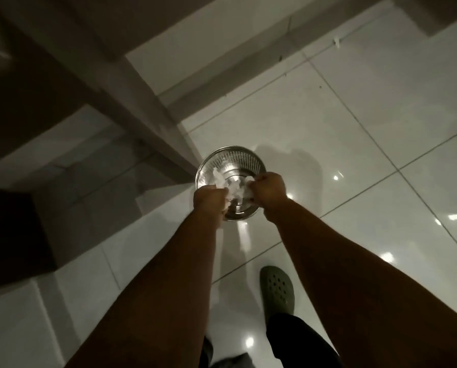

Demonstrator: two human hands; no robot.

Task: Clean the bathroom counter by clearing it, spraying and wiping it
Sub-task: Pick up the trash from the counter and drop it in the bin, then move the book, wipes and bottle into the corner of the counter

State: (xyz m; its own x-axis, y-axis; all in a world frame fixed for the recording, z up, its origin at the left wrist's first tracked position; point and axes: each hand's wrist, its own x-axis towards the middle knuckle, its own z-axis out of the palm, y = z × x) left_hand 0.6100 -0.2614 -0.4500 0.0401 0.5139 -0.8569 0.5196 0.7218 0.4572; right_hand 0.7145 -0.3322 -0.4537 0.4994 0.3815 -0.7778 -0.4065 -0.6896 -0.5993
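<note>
A crumpled white paper wad (232, 188) is held over the open mouth of a round perforated metal bin (231, 166), which stands upright on the tiled floor (355, 128). The wad is gripped by the left hand (208, 201) and right hand (271, 191), fingers curled around it. No long axis or legible writing is discernible.

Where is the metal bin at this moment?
In the head view, the metal bin stands on the tiled floor at centre, under both hands, left hand and right hand, which hold crumpled paper.
</note>
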